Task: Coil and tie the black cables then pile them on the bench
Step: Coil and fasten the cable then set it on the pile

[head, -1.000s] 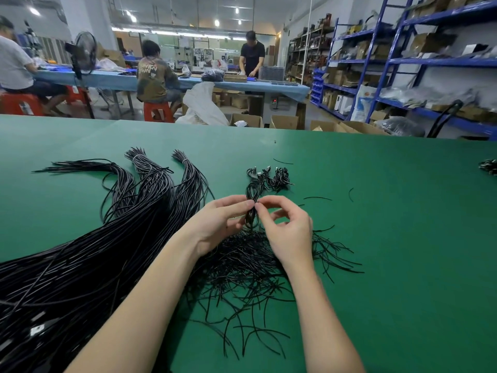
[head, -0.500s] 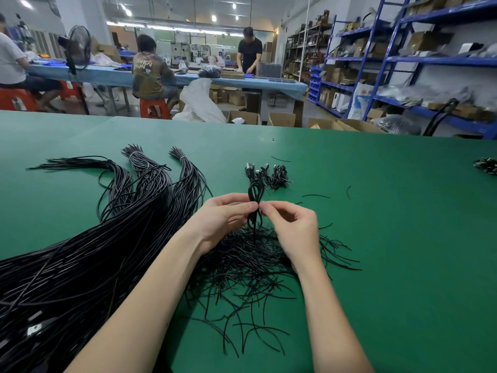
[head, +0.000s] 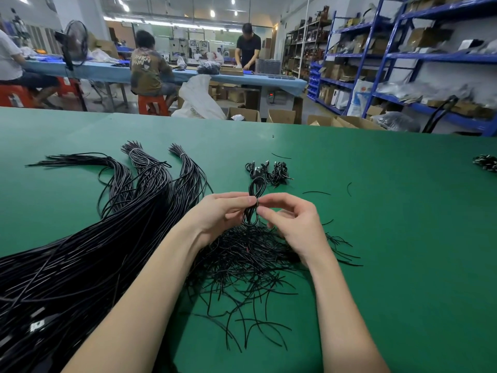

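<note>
A small coiled black cable stands upright between my two hands above the green bench. My left hand pinches the coil at its waist from the left. My right hand pinches the same spot from the right, where a thin tie seems to wrap it. Just behind lies a small pile of tied coils. A heap of short black ties lies under my hands. Long uncoiled black cables fan out at the left in bundles.
Another cable bundle lies at the bench's far right edge. Stray ties dot the bench beyond my right hand. Behind the bench are cardboard boxes, blue shelves and other people working at a blue table.
Both hands have stayed at the coil's waist with small finger movements. The view has shifted slightly, and the coil now stands a bit clearer above the fingers.
</note>
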{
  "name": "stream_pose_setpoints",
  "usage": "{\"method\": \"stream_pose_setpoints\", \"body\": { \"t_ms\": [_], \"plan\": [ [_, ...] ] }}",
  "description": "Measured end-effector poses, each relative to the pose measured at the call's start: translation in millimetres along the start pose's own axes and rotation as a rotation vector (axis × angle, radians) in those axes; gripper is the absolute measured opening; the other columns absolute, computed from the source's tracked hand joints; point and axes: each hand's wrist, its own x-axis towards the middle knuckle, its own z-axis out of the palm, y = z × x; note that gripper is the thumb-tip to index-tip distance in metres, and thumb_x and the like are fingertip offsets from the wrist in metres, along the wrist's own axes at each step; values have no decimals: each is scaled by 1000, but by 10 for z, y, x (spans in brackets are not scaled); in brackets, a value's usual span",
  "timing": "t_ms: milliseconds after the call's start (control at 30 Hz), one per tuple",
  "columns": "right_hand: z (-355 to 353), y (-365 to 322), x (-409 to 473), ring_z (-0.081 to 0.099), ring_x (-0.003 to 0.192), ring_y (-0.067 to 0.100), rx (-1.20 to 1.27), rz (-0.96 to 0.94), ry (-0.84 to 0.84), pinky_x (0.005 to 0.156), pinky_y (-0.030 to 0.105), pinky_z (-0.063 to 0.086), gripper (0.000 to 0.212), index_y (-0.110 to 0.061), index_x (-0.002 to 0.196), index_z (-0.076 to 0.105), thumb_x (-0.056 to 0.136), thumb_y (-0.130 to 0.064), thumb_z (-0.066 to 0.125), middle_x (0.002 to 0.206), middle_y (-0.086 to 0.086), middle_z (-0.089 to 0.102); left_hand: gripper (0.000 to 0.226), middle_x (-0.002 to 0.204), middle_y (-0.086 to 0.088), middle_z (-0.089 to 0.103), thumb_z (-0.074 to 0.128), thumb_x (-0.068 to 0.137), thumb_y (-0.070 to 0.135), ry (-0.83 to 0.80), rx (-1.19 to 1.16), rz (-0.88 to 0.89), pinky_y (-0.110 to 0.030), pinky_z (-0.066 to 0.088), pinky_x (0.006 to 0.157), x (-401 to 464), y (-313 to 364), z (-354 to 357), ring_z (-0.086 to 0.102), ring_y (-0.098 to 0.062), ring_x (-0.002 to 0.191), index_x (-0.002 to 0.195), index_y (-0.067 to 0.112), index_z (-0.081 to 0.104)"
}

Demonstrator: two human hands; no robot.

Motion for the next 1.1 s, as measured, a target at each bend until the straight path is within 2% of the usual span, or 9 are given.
{"method": "stream_pose_setpoints", "body": {
  "t_ms": [67,167,267,333,500,633,767,867,1100],
  "plan": [
    [10,27,7,51,61,15,-96,-77,56,61,20,47,14,-31,90,80,82,-20,86,88,-11,79,37,76,2,72,78,77,10,-9,4,-25,-16,51,57,-1,0,1,59,-4,61,113,4,71],
    [7,60,-4,58,64,4,-266,-247,132,62,9,43,9,-37,90,80,82,-34,84,89,-20,76,42,76,4,72,78,69,14,-36,-19,-73,-17,50,58,-3,16,24,60,-4,62,110,9,72],
    [55,70,-4,63,71,9,-377,-435,196,59,6,39,5,-35,90,78,87,-32,80,90,-23,74,19,77,5,73,76,67,14,-59,-76,-102,-15,50,58,-2,22,51,61,-2,60,85,17,82],
    [112,86,1,62,68,7,-342,-457,266,58,6,39,12,-35,86,76,89,-24,79,84,-23,72,18,82,4,73,76,66,12,-69,-118,-97,-13,52,58,-8,12,79,61,-4,64,83,19,82],
    [220,72,31,49,52,2,5,-59,299,50,15,39,14,-24,79,76,93,-22,75,61,-14,64,34,95,-1,76,76,70,4,-104,-127,69,-18,56,69,-12,-1,104,70,-10,78,103,10,71],
    [211,56,30,52,56,3,339,341,181,45,15,38,11,-16,83,74,94,-20,72,69,-6,66,36,91,-4,75,79,70,2,-60,-13,98,-17,54,68,-20,-1,88,68,-12,80,105,6,71],
    [247,120,22,60,62,4,-23,-27,276,55,19,47,5,-24,88,75,93,-25,74,81,-7,74,26,80,1,74,75,79,0,11,-95,1,-16,52,57,-12,16,93,61,-7,62,103,8,68],
    [211,160,18,61,66,4,-221,-294,337,61,10,44,6,-33,93,75,88,-32,79,89,-19,73,42,82,-1,71,78,68,6,7,-147,-56,-16,54,57,-30,70,100,62,-7,64,108,9,65],
    [132,197,4,63,67,11,-434,-513,321,56,15,40,17,-31,105,79,89,-35,77,99,-20,73,43,79,-5,73,80,64,6,-20,-237,-137,-17,56,55,-72,108,95,66,-9,59,105,8,66]
  ]
}}
